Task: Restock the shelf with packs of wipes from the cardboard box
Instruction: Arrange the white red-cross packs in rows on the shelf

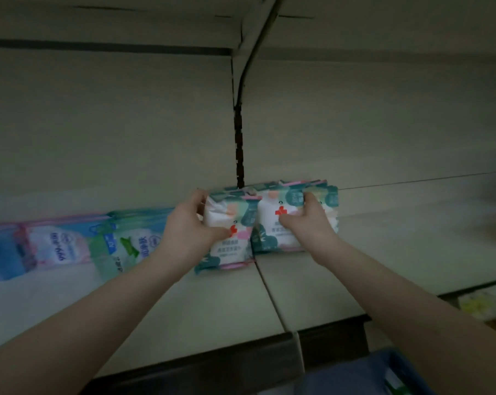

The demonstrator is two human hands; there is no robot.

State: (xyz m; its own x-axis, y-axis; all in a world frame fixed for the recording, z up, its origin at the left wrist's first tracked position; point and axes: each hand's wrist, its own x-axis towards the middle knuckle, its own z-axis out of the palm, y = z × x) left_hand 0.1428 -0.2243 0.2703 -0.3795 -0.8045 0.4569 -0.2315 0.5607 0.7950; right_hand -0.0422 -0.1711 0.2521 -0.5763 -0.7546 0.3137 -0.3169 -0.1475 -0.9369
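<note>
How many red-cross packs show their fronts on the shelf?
2. The left pack is gripped by the left hand; the right pack, beside it, by the right hand. Edges behind hint at more, mostly hidden.

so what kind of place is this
Likely a shop aisle: a shelf on a slotted upright, a row of wipes packs along it, teal packs gripped by left hand and right hand.

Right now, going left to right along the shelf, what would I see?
Blue pack → pink pack → green pack → left hand → right hand; both hands hold the teal packs.
</note>
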